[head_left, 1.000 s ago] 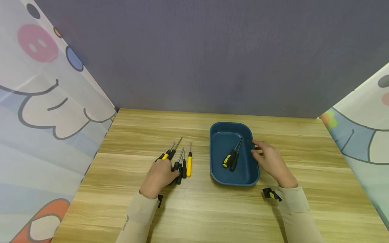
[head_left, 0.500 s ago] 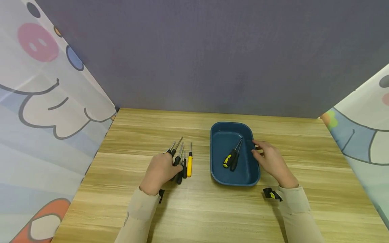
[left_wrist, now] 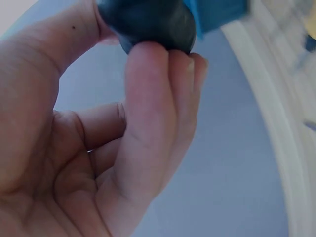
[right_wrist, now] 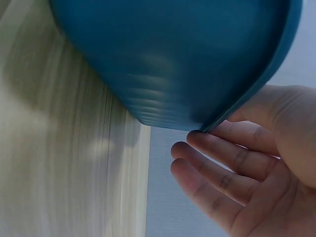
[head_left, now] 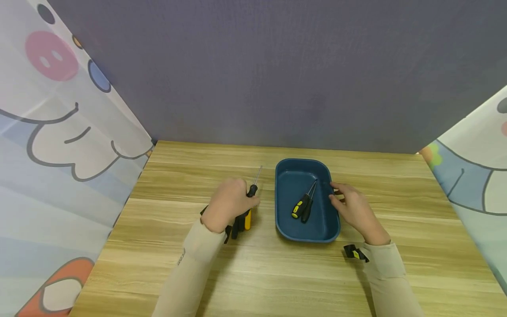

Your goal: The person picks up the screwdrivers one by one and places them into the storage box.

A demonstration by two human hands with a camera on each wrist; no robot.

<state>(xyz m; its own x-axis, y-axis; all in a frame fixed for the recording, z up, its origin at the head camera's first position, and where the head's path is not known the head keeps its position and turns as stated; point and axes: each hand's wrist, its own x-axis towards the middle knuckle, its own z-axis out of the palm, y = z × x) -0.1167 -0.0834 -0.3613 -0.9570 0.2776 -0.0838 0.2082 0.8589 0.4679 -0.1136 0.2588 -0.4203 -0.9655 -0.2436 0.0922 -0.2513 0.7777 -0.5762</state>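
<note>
My left hand [head_left: 229, 203] holds a screwdriver [head_left: 252, 190] by its black handle, the metal shaft pointing away from me. In the left wrist view, fingertips and thumb close round the dark handle [left_wrist: 153, 22]. Below that hand lie more screwdrivers, mostly hidden, with black handles [head_left: 235, 227] and a yellow handle [head_left: 247, 220] showing. My right hand [head_left: 356, 211] is at the right side of a blue plastic bin [head_left: 279, 207]. Its thumb reaches over the rim [right_wrist: 269, 74] while the other fingers stay outside, the index fingertip at the rim. Inside the bin lie a black-and-yellow screwdriver [head_left: 301, 206] and a black one [head_left: 306, 214].
The things stand on a wood-grain table [head_left: 277, 277]. A grey panel [head_left: 277, 75] rises behind its far edge, and cartoon-print sheets [head_left: 59, 145] hang at both sides. A small black piece [head_left: 352, 252] shows beside the right cuff.
My left hand has lifted a black-handled screwdriver from the group and moved right and away from me, over the other screwdrivers. The right hand and the bin stay in place.
</note>
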